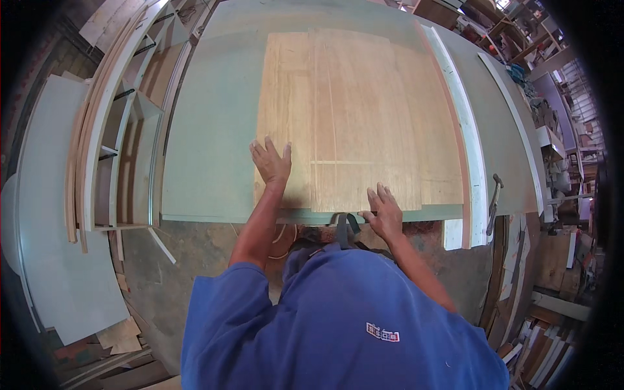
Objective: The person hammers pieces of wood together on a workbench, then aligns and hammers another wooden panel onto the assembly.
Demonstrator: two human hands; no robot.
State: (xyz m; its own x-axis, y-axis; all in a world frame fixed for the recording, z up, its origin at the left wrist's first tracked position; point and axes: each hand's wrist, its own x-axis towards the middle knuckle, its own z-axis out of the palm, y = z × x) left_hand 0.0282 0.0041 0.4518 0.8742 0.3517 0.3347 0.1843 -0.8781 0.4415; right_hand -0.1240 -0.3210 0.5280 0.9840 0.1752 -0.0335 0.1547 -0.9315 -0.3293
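While the open left hand (270,166) spreads over a pale wooden sheet's (286,84) left edge, the right hand (385,213), also open, is nearer the rectangular light-brown plywood panel (357,123), over its near edge; the panel stretches lengthwise ahead on the green table (208,143).

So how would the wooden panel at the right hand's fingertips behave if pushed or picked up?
The wooden panel would probably slide rather than tip, since it lies flat. It looks broad and thin, so it may flex somewhat if lifted by one edge. Its smooth-looking face might offer little grip.
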